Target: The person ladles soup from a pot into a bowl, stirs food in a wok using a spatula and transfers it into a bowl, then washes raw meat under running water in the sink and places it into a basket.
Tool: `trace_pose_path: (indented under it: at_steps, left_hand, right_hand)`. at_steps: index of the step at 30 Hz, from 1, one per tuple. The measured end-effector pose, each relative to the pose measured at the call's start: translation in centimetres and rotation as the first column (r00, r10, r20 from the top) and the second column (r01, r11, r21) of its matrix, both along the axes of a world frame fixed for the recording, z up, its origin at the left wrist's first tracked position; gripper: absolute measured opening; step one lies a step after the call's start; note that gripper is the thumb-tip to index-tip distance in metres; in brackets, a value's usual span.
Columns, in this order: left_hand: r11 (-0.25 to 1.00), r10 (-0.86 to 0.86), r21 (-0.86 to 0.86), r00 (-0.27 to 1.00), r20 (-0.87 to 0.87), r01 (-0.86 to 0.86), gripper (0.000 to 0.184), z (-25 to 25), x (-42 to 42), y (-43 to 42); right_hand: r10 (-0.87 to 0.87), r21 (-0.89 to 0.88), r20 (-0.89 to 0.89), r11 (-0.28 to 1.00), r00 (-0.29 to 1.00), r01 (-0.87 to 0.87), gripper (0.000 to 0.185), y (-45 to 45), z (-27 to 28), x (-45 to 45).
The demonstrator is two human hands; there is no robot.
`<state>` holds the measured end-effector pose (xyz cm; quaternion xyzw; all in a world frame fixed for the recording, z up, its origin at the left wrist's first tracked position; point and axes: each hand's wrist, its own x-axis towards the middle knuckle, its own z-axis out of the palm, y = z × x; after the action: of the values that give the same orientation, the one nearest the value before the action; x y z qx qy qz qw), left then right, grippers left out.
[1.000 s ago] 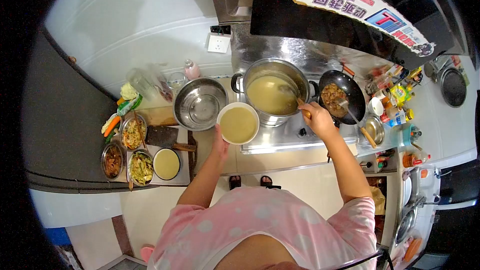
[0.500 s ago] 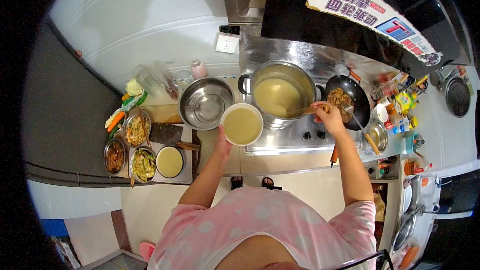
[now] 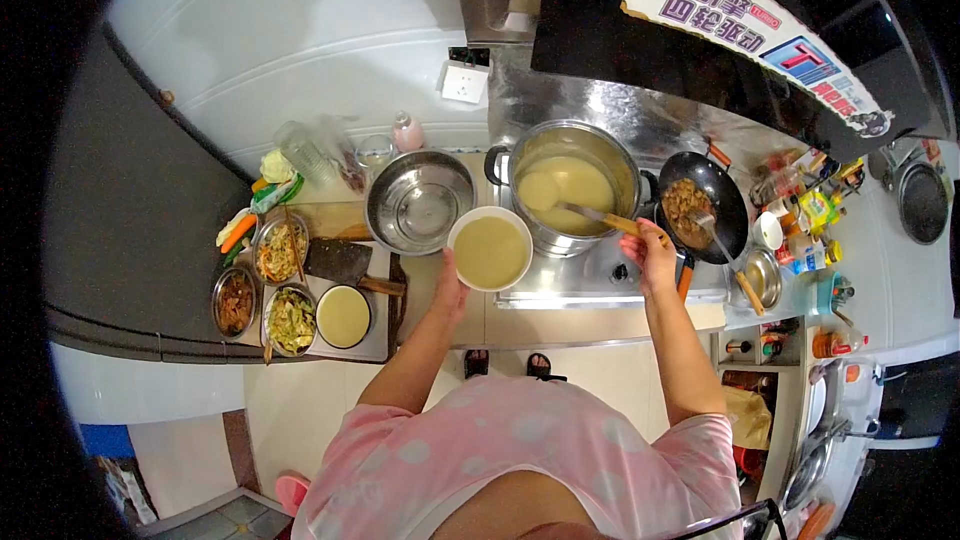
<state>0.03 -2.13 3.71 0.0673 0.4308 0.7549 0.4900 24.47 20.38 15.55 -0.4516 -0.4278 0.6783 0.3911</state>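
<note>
Near-left of the stockpot [image 3: 618, 168], the left hand [image 3: 452, 288] is holding a well-filled bowl [image 3: 490, 210], likely to spill if tilted, while the right hand [image 3: 655, 258] is gripping the ladle [image 3: 592, 213] over the stockpot.

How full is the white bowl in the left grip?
Mostly full: yellowish liquid spreads across the white bowl, leaving only a narrow band of its inner wall bare.

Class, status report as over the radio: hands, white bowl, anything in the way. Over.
Left hand holding white bowl, yellowish liquid inside. Right hand gripping ladle, scoop inside pot. Pot's wall between scoop and bowl.
</note>
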Motion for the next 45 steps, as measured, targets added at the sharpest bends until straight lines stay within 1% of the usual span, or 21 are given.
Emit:
trace_pose_path:
  at_steps: [5, 9, 11, 14, 17, 21, 24, 26, 30, 34, 37, 38, 40, 42, 43, 45]
  left_hand:
    - [1.000, -0.014, 0.014, 1.000, 0.005, 0.014, 0.066, -0.1, 0.3, 0.3]
    - [1.000, 0.000, -0.030, 0.998, 0.060, 0.002, 0.066, -1.0, 0.3, 0.8]
    - [0.999, 0.005, -0.033, 0.997, 0.073, -0.002, 0.066, -1.3, 0.3, 0.9]
    - [0.999, 0.012, -0.045, 0.999, 0.051, -0.010, 0.066, -0.2, 0.8, 1.1]
    - [1.000, -0.005, 0.018, 1.000, 0.019, 0.005, 0.066, -1.3, 0.5, 1.4]
    - [1.000, 0.000, 0.013, 1.000, 0.029, 0.000, 0.065, -1.3, 0.6, 1.6]
    - [1.000, 0.004, -0.007, 0.999, 0.039, -0.003, 0.065, -1.0, 0.8, 1.5]
    - [0.999, 0.012, -0.034, 0.999, 0.050, -0.010, 0.065, -2.1, 0.6, 1.6]
    - [1.000, 0.006, -0.030, 0.999, 0.041, -0.005, 0.066, -2.0, 0.5, 1.7]
    - [0.998, 0.026, -0.064, 0.999, 0.045, -0.023, 0.065, -1.7, 0.6, 1.6]
    - [0.999, 0.026, -0.044, 0.999, 0.045, -0.024, 0.065, -2.0, 0.4, 1.6]
    - [0.999, 0.025, -0.032, 0.999, 0.047, -0.024, 0.065, -2.1, 0.3, 1.5]
    - [0.999, 0.023, -0.024, 0.999, 0.048, -0.022, 0.065, -2.1, 0.1, 1.3]
    - [1.000, 0.019, -0.014, 0.999, 0.046, -0.019, 0.065, -2.0, 0.1, 1.1]
    - [1.000, 0.017, -0.008, 0.999, 0.041, -0.016, 0.065, -1.9, 0.1, 1.0]
    - [1.000, 0.016, -0.005, 0.999, 0.035, -0.015, 0.065, -1.7, 0.2, 1.0]
  right_hand:
    - [-0.004, 0.086, -0.033, 0.996, 0.999, 0.007, 0.025, 0.5, 1.0, 1.1]
    - [0.002, 0.160, 0.021, 0.987, 1.000, -0.005, 0.027, 0.0, 3.7, 1.7]
    - [-0.022, 0.176, 0.017, 0.984, 1.000, 0.019, 0.027, -0.1, 4.7, 1.9]
    - [-0.050, 0.217, 0.033, 0.975, 0.998, 0.042, 0.027, -0.3, 6.0, 2.3]
    - [-0.044, 0.259, 0.039, 0.965, 0.998, 0.033, 0.028, -0.9, 7.9, 2.5]
    - [-0.028, 0.298, 0.110, 0.955, 0.994, -0.007, 0.029, -1.9, 10.4, 2.7]
    - [-0.008, 0.325, 0.105, 0.945, 0.994, -0.026, 0.030, -2.5, 11.4, 2.9]
    - [0.019, 0.324, 0.110, 0.944, 0.994, -0.054, 0.031, -3.2, 12.1, 3.0]
    - [0.079, 0.295, 0.120, 0.949, 0.990, -0.112, 0.032, -5.0, 12.4, 2.9]
    - [0.158, 0.237, 0.089, 0.956, 0.983, -0.175, 0.029, -6.4, 10.5, 2.6]
    - [0.285, 0.216, 0.103, 0.929, 0.953, -0.301, 0.020, -8.1, 9.4, 2.7]
    - [0.339, 0.295, 0.178, 0.877, 0.924, -0.379, 0.018, -8.4, 8.8, 3.2]
    - [0.415, 0.424, 0.336, 0.735, 0.846, -0.529, 0.017, -8.9, 8.0, 3.9]
    - [0.370, 0.594, 0.507, 0.505, 0.779, -0.627, 0.018, -9.0, 9.1, 4.6]
    - [0.324, 0.648, 0.583, 0.369, 0.745, -0.666, 0.020, -9.2, 9.8, 4.9]
    - [0.326, 0.646, 0.599, 0.343, 0.731, -0.682, 0.021, -9.4, 10.0, 5.5]
